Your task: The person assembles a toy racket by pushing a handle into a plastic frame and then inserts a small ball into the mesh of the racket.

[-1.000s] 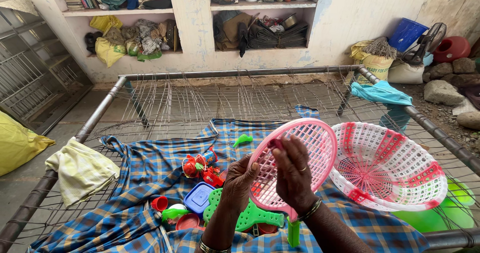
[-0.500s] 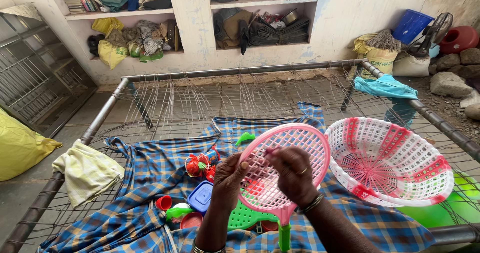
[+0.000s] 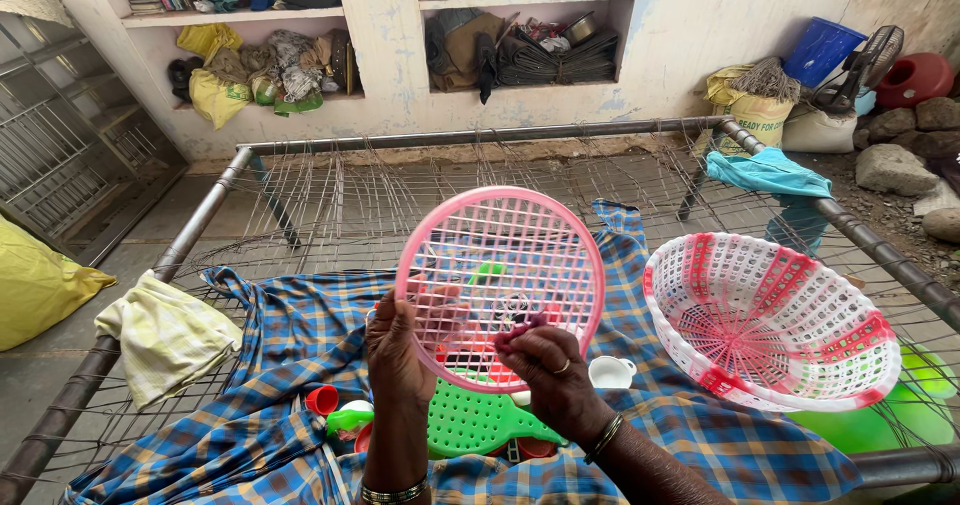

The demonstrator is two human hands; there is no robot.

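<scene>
Left grip: the left hand (image 3: 400,350) is clamped on the lower left rim of a round pink plastic lattice lid (image 3: 500,287), fingers behind the mesh, thumb in front.
Right grip: the right hand (image 3: 550,365) pinches the lower edge of the same lid, fingertips curled onto the grid; a ring shows on one finger and a bangle on the wrist.
Lid position: held upright and facing the camera, above the cloth and clear of everything below, so the toys show through its holes.
What changed: a second ago the lid sat tilted and lower to the right, close by the basket; now it has swung up and squared to the view, with both hands shifted onto its bottom edge. I'd judge that as a turn-over for a look at its face.
Just beneath: a green perforated plastic paddle (image 3: 480,423) lies flat, with a small white cup (image 3: 611,371) beside it and red and green toy pieces (image 3: 338,412) by the left wrist.
To the right: a red and white woven plastic basket (image 3: 770,320) rests tipped on the cloth, near the lid but not touching.
Under it all: a blue checked cloth (image 3: 250,405) spread across a metal-framed cot (image 3: 470,137) strung with cords.
Further out: a pale yellow cloth (image 3: 165,333) hangs on the left rail, a teal cloth (image 3: 770,173) on the right one.
</scene>
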